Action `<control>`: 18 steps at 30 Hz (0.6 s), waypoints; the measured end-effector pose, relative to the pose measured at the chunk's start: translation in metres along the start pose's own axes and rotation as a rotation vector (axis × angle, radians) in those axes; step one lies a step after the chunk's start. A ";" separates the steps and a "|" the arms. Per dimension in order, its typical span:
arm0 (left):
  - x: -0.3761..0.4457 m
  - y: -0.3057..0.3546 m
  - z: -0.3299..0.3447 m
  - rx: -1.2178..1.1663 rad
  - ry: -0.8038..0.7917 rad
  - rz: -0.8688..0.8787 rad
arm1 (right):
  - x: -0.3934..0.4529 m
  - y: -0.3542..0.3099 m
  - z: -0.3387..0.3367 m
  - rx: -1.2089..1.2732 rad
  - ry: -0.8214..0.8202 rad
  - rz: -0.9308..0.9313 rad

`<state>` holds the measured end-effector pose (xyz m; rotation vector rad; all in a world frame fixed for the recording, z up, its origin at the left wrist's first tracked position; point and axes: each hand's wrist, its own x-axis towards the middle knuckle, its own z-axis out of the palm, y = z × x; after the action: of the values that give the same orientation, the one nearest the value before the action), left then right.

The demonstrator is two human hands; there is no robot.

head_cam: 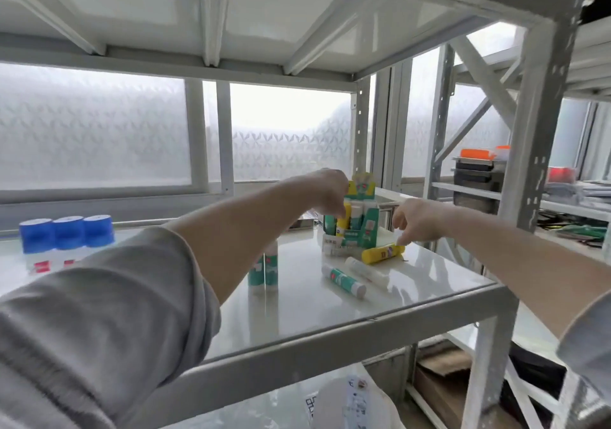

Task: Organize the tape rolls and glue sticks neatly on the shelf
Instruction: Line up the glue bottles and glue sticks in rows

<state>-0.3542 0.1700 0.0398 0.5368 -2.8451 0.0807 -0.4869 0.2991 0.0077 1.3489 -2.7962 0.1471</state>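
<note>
We are pinching a yellow glue stick [343,219] in the display box [358,227] with our left hand [325,194]; our right hand [415,220] is touching another yellow glue stick [383,253] lying on the shelf [330,299], fingers curled.

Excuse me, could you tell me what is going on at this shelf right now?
A person is sorting glue sticks on the white shelf. The left hand grips a yellow stick at the green display box, while the right hand touches a yellow glue stick lying beside it. Two more lie loose, two stand upright, and blue-capped containers wait at left.
</note>
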 end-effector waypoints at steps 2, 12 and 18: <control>0.023 0.007 0.018 0.036 0.022 -0.039 | 0.006 0.008 0.017 -0.109 0.007 -0.018; 0.069 -0.001 0.055 0.124 0.034 -0.062 | 0.029 0.028 0.059 -0.145 -0.001 -0.094; 0.078 -0.002 0.060 0.053 0.095 -0.078 | 0.020 0.043 0.049 0.070 0.002 -0.155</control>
<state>-0.4372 0.1345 0.0006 0.6365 -2.7330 0.1635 -0.5326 0.3051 -0.0427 1.5732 -2.6943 0.2424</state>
